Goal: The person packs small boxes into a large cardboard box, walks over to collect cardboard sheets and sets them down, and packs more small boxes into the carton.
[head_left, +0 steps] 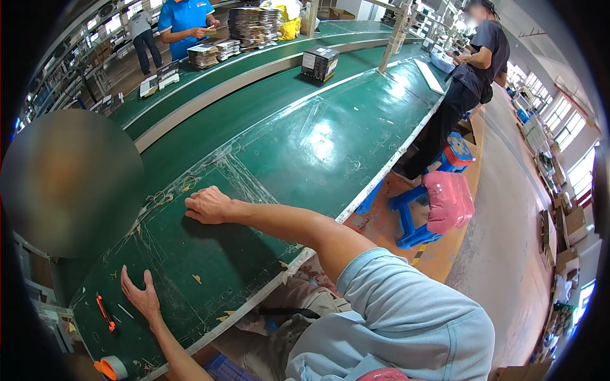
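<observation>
My left hand point(143, 295) is open over the near left part of the green tabletop point(210, 276), thumb and fingers apart, nothing in it. Beside it lie an orange and black utility knife point(106, 312) and a thin grey strip point(125, 310). Farther along the table, my right hand point(210, 206) is closed with its knuckles up. Its palm side faces the surface, so whatever it may hold is hidden. Just beyond it are yellowish rubber bands point(189, 183). A roll of tape point(113, 368) with an orange part sits at the table's lower left corner.
A black printed box point(319, 63) stands on the green conveyor belt point(254, 95). Behind it are stacked flat cartons point(254, 26) and a person in blue point(184, 28). Another person point(480, 57) stands at the table's far right, near blue stools point(413, 219) and a pink cushion point(448, 202).
</observation>
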